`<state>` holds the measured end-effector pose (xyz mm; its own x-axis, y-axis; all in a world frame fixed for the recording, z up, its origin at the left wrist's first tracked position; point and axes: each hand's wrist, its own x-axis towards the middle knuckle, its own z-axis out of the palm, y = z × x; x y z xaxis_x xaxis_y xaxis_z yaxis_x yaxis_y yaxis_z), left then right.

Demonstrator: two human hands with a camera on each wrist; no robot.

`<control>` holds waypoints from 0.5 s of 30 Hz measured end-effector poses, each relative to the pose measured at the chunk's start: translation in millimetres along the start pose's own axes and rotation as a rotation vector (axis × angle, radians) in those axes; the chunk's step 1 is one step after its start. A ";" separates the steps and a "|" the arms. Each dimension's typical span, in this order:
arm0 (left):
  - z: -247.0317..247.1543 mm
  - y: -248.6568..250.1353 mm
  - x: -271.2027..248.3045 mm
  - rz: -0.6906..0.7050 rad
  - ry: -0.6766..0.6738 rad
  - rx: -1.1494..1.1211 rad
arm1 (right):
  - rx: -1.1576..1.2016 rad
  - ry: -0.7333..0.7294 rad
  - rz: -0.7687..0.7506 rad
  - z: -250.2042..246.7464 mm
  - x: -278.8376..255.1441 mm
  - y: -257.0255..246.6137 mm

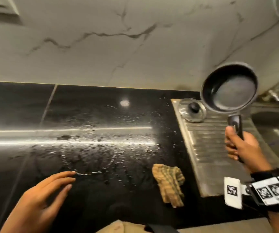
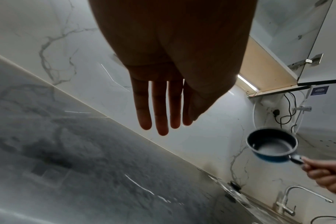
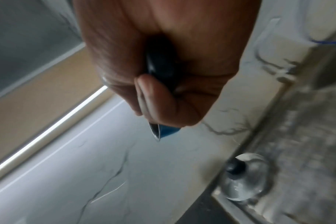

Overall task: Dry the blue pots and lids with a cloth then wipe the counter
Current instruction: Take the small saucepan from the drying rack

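Note:
My right hand [image 1: 236,145] grips the black handle of a small blue pot [image 1: 229,89] and holds it tilted in the air above the steel drainboard [image 1: 207,145]. Seen from the left wrist, the pot [image 2: 271,146] is blue outside and dark inside. In the right wrist view only a blue sliver of the pot [image 3: 169,131] shows below my curled fingers [image 3: 159,103]. A glass lid [image 1: 191,110] with a black knob lies on the drainboard's far end. A checked tan cloth [image 1: 170,185] lies crumpled on the wet black counter [image 1: 85,148]. My left hand [image 1: 51,190] hovers flat and empty over the counter.
A steel sink [image 1: 278,128] with a tap [image 2: 305,195] sits to the right of the drainboard. A white marble wall [image 1: 118,47] backs the counter. Water drops are spread over the counter's middle. Wall cabinets [image 2: 278,53] and cables [image 2: 286,112] hang above the sink.

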<state>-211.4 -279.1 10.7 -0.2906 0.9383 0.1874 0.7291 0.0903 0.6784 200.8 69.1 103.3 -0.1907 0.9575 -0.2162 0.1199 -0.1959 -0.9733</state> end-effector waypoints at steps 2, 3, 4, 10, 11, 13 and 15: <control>-21.5 0.1 5.0 0.011 0.030 -0.010 | -0.103 0.013 -0.145 43.6 -7.5 -17.0; -30.3 -5.6 7.5 0.014 0.055 0.002 | -0.144 0.019 -0.203 64.1 -10.1 -22.6; -39.8 -17.8 4.1 0.056 0.076 -0.001 | -0.226 0.034 -0.255 87.1 -12.7 -24.8; -76.0 -66.4 -11.1 0.063 0.048 -0.039 | -0.923 -0.065 -0.614 181.8 -22.8 -15.8; -81.7 -69.7 -12.3 0.072 0.047 -0.037 | -0.974 -0.097 -0.628 191.0 -22.8 -19.0; -94.0 -76.2 -13.3 0.094 0.036 -0.027 | -0.977 -0.111 -0.652 209.1 -23.5 -31.0; -104.6 -79.9 -8.6 0.119 0.036 -0.006 | -0.904 -0.072 -0.689 225.9 -27.6 -47.0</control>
<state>-332.0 -329.4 29.2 -0.2246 0.9296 0.2923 0.7561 -0.0230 0.6541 -19.7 4.1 137.5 -0.5402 0.7821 0.3108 0.6207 0.6196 -0.4804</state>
